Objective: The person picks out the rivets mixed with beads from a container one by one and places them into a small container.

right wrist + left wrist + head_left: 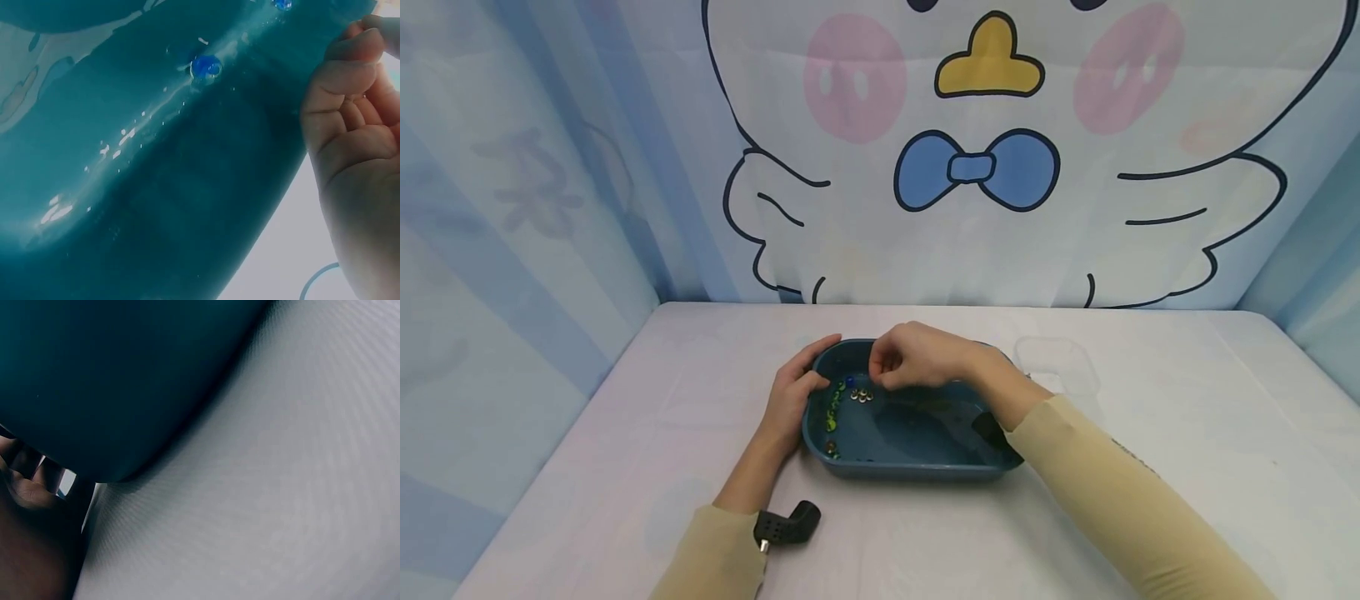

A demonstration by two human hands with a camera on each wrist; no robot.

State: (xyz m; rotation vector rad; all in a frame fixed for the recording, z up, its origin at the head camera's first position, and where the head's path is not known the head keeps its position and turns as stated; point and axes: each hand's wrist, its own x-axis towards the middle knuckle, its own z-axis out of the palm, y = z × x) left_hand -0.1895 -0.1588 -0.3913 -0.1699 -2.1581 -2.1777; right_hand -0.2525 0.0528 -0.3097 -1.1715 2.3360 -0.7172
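A dark teal basin [917, 471] stands on the table, with what looks like water in it. My left hand [790, 396] grips its left rim, thumb over the edge and fingers along the outside wall. Above the back of the basin is my right hand [917, 354], fingers curled and thumb near the forefinger; nothing shows between the tips. In the basin, small green pieces [832, 412] line the left side, beside a cluster of shiny metallic pieces [862, 396]. The right wrist view shows a blue marble [205, 66] and another blue marble [283, 4] near the wall.
A clear plastic container [1060, 362] lies behind the basin on the right. The table [1187, 417] has a pale cloth, and a printed curtain [977, 250] hangs at its back edge. A dark patch [988, 429] shows in the basin's right end, perhaps a reflection.
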